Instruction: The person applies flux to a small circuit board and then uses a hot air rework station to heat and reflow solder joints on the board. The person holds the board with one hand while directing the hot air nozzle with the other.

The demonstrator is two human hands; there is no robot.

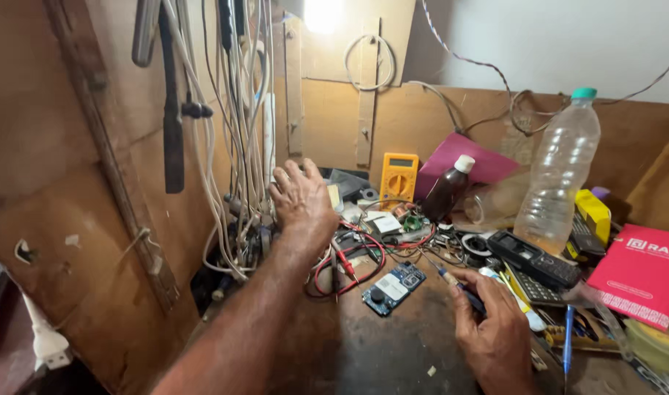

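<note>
Lying between hands (303, 201): blue circuit board (394, 287).

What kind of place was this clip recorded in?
Most likely a small electronics repair bench. A yellow multimeter stands at the back, a bare blue circuit board lies on the worn table, and cables hang down the wooden wall. The right hand holds a screwdriver.
</note>
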